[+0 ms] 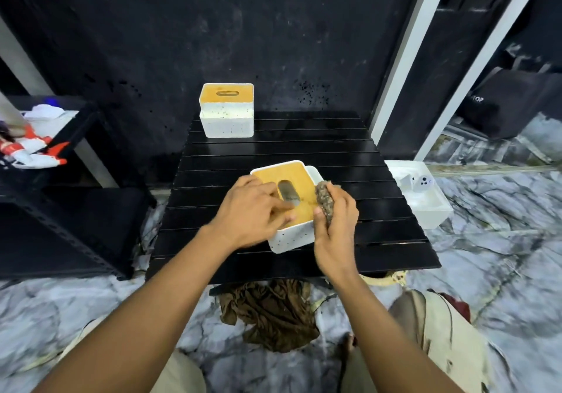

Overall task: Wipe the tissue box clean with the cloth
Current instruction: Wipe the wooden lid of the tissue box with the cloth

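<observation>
A black shelf stands far left with red-and-white items on it, too blurred to identify. On the black slatted table the person's left hand lies on the wooden lid of the near tissue box, fingers fairly straight and spread over the top beside the oval slot, pressing rather than gripping. The hand is slightly blurred. The box sits at the front middle of the table, turned at an angle. Just right of it, the right hand curls its fingers and thumb around a bunched, speckled grey cloth, held at the box's right edge. Whether the cloth touches the box cannot be told.

The step appears to be bracing the box, with wiping about to start or resume. The next move likely calls for bringing the cloth down flat on the lid and sweeping it across while the left hand keeps the box from sliding.

By count there are two tissue boxes, the near one and a second tissue box at the table's back edge. One cloth is in hand, and one brown rag lies on the floor under the table. There are two hands, and one white tub sits on the floor at the right.
</observation>
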Tool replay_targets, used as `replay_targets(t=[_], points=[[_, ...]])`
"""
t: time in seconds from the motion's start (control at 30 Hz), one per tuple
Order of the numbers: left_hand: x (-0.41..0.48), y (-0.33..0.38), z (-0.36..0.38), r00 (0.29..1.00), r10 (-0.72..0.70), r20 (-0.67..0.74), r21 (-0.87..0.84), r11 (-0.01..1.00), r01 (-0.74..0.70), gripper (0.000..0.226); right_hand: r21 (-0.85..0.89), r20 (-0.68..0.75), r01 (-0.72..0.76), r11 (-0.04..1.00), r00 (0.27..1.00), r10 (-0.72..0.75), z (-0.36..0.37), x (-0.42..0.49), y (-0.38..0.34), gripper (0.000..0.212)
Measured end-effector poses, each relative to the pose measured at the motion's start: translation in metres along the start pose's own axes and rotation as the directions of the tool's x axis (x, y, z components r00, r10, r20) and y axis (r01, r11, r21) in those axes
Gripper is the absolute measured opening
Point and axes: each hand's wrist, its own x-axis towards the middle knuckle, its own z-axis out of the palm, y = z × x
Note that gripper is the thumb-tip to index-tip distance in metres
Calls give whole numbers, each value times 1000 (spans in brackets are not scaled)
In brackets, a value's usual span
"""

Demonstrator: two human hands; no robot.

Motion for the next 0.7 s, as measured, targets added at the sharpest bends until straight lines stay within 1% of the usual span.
replay_targets(t=[0.03,0.07,0.13,0.17,0.23,0.3,0.37,0.43,0.5,0.57,0.63,0.67,0.7], points=[[5,-6,-2,999,20,43,-44,999,-18,43,15,-55,-37,999,998,38,7,-1,0,45],[10,-13,-2,993,29,116,-102,995,-17,43,43,-107,-78,996,991,82,13,-1,-1,47],[15,-23,2,953,22,302,-172,985,32,50,148,-176,-180,972,963,206,24,-6,-7,54],[18,-25,5,933,21,360,-176,983,45,54,198,-185,-222,955,948,259,31,-10,-12,59],[21,-27,9,921,30,389,-141,990,27,70,247,-167,-249,936,941,295,49,-26,-25,68],[23,-28,8,931,39,364,-117,993,4,89,298,-121,-276,914,938,323,66,-47,-40,70],[25,-30,6,940,38,339,-111,994,0,94,363,-54,-367,856,909,412,78,-61,-49,71],[25,-27,3,933,32,359,-128,992,15,90,372,2,-434,820,884,467,80,-62,-48,71],[27,-22,-1,918,16,397,-134,990,41,73,362,29,-448,817,882,471,70,-52,-40,69],[29,-19,-5,911,2,413,-137,989,59,59,373,30,-496,784,851,524,53,-31,-22,70],[29,-17,-7,905,-1,425,-137,988,65,56,364,22,-554,749,809,588,36,-7,5,72],[29,-16,-8,903,-4,429,-136,988,68,55,354,28,-568,743,801,599,30,1,15,72],[29,-15,-8,904,-4,427,-132,989,67,55,346,40,-563,751,808,588,26,5,20,72]])
